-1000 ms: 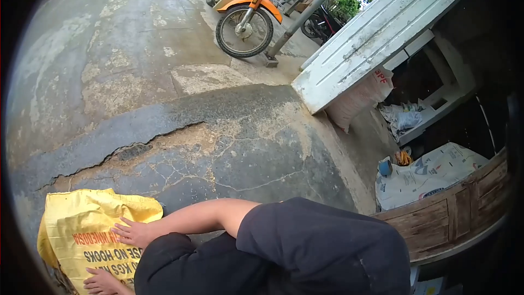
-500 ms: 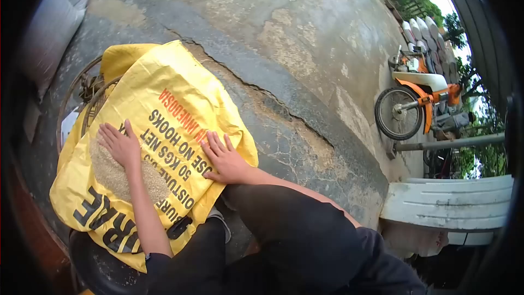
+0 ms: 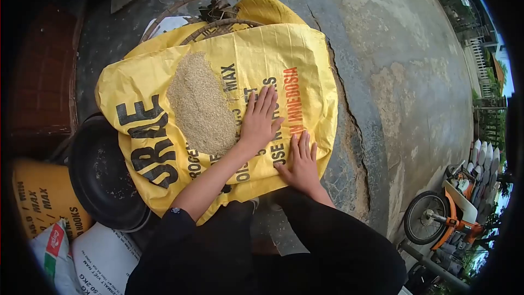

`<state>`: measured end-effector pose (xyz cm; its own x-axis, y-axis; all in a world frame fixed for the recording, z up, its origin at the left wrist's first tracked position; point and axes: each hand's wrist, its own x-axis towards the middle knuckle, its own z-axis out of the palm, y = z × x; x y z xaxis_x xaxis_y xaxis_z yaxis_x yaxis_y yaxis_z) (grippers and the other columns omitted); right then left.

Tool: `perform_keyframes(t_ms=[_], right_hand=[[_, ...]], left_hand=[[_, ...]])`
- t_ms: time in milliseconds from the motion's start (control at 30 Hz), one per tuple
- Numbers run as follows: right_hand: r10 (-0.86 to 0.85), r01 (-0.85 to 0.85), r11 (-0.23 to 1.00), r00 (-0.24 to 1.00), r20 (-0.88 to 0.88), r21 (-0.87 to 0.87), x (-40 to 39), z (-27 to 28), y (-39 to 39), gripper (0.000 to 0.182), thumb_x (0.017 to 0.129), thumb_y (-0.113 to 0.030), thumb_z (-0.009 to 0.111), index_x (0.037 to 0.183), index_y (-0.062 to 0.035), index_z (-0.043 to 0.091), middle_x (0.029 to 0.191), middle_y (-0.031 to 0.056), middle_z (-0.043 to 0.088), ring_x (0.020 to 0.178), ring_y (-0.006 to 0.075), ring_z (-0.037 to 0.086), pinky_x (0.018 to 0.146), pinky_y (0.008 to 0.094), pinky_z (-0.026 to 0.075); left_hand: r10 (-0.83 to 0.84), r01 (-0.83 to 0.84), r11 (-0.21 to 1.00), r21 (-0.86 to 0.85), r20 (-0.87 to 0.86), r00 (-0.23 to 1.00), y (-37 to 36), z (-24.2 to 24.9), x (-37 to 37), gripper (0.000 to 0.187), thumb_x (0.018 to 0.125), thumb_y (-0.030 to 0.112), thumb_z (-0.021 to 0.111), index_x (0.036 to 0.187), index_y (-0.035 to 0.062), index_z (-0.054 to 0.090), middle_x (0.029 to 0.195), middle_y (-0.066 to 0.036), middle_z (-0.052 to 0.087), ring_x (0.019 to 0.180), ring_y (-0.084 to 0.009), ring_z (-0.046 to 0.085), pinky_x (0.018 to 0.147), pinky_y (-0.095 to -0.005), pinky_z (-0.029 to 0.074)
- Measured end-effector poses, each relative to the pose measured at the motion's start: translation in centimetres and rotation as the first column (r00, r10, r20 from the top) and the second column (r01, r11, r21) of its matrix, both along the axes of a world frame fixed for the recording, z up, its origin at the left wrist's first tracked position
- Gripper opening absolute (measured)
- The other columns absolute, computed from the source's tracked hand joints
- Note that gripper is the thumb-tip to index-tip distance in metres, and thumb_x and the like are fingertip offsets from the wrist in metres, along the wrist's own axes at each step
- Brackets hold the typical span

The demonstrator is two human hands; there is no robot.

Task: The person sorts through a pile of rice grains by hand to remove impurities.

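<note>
A yellow printed sack [image 3: 311, 76] lies spread over a round woven basket [image 3: 180, 6]. On the sack's left half is a pile of pale, fine grain [image 3: 199, 104]. To the right of this pile, my left hand [image 3: 259, 123] rests flat on the black print, its fingers spread. My right hand [image 3: 303, 166] lies on the sack's lower right part, below the red lettering, also with spread fingers. Neither hand holds anything.
A black round tub [image 3: 101, 175] stands at the left, above an orange sack [image 3: 46, 194] and a white sack [image 3: 103, 257]. A long crack [image 3: 349, 114] crosses the concrete floor on the right. An orange motorbike [image 3: 456, 207] is parked at the far right.
The view has turned, so the sack appears further right and the tub and lower sacks show more fully. My left hand has moved off the grain to the print, closer to my right hand.
</note>
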<state>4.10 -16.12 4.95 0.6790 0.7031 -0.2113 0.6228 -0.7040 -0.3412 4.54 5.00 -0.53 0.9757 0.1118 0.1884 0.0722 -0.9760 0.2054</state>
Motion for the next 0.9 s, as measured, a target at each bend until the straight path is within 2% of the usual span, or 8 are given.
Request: perform_keyframes(t_ms=[133, 200, 267, 400, 467, 567, 733, 900], right_hand=[[0.011, -0.011, 1.0, 1.0, -0.008, 0.001, 0.2, 0.1, 0.0, 0.103, 0.088, -0.052, 0.07, 0.158, 0.0081, 0.024, 0.164, 0.0367, 0.016, 0.157, 0.0468, 0.011, 0.123, 0.0636, 0.008], [0.009, -0.009, 1.0, 1.0, 0.002, -0.017, 0.2, 0.0, -0.1, 0.103, 0.088, -0.052, 0.07, 0.157, 0.009, 0.023, 0.164, 0.0377, 0.015, 0.157, 0.0472, 0.011, 0.123, 0.0639, 0.009], [0.019, -0.019, 1.0, 1.0, -0.016, -0.019, 0.3, 0.1, 0.0, 0.104, 0.088, -0.051, 0.07, 0.157, 0.0098, 0.023, 0.164, 0.0389, 0.013, 0.156, 0.048, 0.011, 0.123, 0.064, 0.008], [0.019, -0.019, 1.0, 1.0, -0.019, 0.001, 0.3, -0.2, -0.1, 0.104, 0.087, -0.05, 0.071, 0.157, 0.0104, 0.022, 0.164, 0.0401, 0.011, 0.156, 0.0497, 0.01, 0.122, 0.0641, 0.008], [-0.003, 0.003, 1.0, 1.0, -0.026, -0.004, 0.3, -0.2, 0.0, 0.104, 0.087, -0.05, 0.07, 0.157, 0.0103, 0.022, 0.164, 0.0401, 0.011, 0.156, 0.05, 0.01, 0.122, 0.064, 0.007], [-0.005, 0.005, 1.0, 0.999, -0.032, -0.005, 0.3, 0.0, 0.0, 0.104, 0.088, -0.05, 0.07, 0.157, 0.0105, 0.022, 0.164, 0.04, 0.011, 0.156, 0.0496, 0.01, 0.123, 0.0637, 0.007], [-0.003, 0.002, 1.0, 0.999, -0.044, -0.006, 0.3, 0.1, 0.0, 0.104, 0.088, -0.05, 0.07, 0.157, 0.0105, 0.021, 0.164, 0.0398, 0.01, 0.156, 0.0495, 0.009, 0.123, 0.0633, 0.006], [0.003, -0.004, 1.0, 0.999, -0.033, -0.015, 0.3, -0.1, 0.0, 0.104, 0.089, -0.05, 0.069, 0.158, 0.01, 0.019, 0.164, 0.04, 0.01, 0.156, 0.0499, 0.009, 0.123, 0.0632, 0.006]], left_hand=[[0.214, -0.213, 0.977, 0.011, -0.036, 0.976, 2.1, 1.1, -1.7, 0.079, 0.106, 0.052, 0.039, 0.156, -0.0083, 0.031, 0.168, -0.022, 0.022, 0.158, -0.0339, 0.016, 0.129, -0.0524, 0.008], [0.398, -0.398, 0.917, 0.026, -0.039, 0.916, 3.0, 1.3, -2.6, 0.08, 0.106, 0.052, 0.04, 0.156, -0.0094, 0.03, 0.168, -0.023, 0.022, 0.158, -0.0347, 0.015, 0.129, -0.0525, 0.008], [0.458, -0.458, 0.889, 0.016, -0.066, 0.887, 4.1, 3.3, -3.5, 0.079, 0.106, 0.051, 0.041, 0.156, -0.0101, 0.029, 0.168, -0.024, 0.021, 0.158, -0.036, 0.015, 0.129, -0.0526, 0.007], [0.543, -0.543, 0.838, 0.046, 0.024, 0.839, 7.7, 6.3, -5.3, 0.079, 0.105, 0.048, 0.047, 0.155, -0.0111, 0.029, 0.166, -0.029, 0.021, 0.157, -0.039, 0.015, 0.128, -0.0531, 0.009], [0.713, -0.706, 0.699, -0.118, 0.204, 0.671, 10.3, 6.1, -5.8, 0.082, 0.104, 0.049, 0.051, 0.154, -0.0123, 0.031, 0.164, -0.031, 0.024, 0.156, -0.0413, 0.019, 0.128, -0.0521, 0.015], [0.721, -0.689, 0.693, -0.214, 0.173, 0.671, 12.8, 3.3, -5.9, 0.084, 0.103, 0.051, 0.055, 0.151, -0.0136, 0.034, 0.161, -0.032, 0.03, 0.153, -0.0433, 0.025, 0.126, -0.0506, 0.021], [0.676, -0.648, 0.737, -0.192, 0.247, 0.695, 12.3, 2.6, -4.9, 0.083, 0.102, 0.05, 0.056, 0.148, -0.0166, 0.037, 0.158, -0.035, 0.034, 0.151, -0.045, 0.028, 0.126, -0.0512, 0.022], [0.618, -0.583, 0.786, -0.206, 0.28, 0.735, 10.4, 2.1, -3.3, 0.083, 0.101, 0.047, 0.058, 0.149, -0.0162, 0.035, 0.16, -0.034, 0.03, 0.153, -0.046, 0.023, 0.127, -0.0542, 0.017]])
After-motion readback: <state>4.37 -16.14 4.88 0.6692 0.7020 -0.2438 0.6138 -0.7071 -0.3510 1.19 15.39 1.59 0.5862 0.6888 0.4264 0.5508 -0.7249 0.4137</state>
